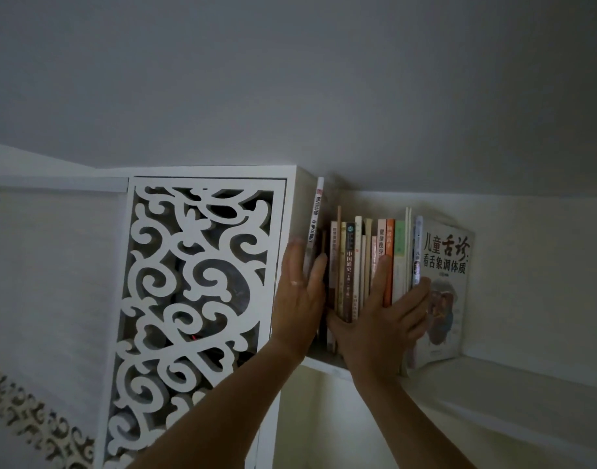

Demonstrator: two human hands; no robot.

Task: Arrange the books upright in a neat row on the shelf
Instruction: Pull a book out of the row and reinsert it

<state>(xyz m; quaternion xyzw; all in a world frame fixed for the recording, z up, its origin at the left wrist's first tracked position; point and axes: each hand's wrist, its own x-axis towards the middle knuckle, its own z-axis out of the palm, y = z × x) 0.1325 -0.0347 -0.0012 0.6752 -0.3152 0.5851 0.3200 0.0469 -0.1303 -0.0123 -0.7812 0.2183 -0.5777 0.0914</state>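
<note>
A row of several books [354,265] stands upright on a white shelf [486,384], spines facing me. At its left end a tall thin white book [315,218] stands against the cabinet side, with my left hand [298,299] gripping its lower spine between thumb and fingers. My right hand [381,319] is spread flat over the spines in the middle of the row, fingers apart, pressing on them. At the right end a larger book with a white illustrated cover [442,292] leans outward, its front showing; my right fingertips touch its left edge.
A white cabinet with a carved scrollwork door [195,299] stands directly left of the books. The white wall [324,79] rises behind and above. The shelf runs on to the right of the leaning book. A patterned curtain [36,428] hangs at lower left.
</note>
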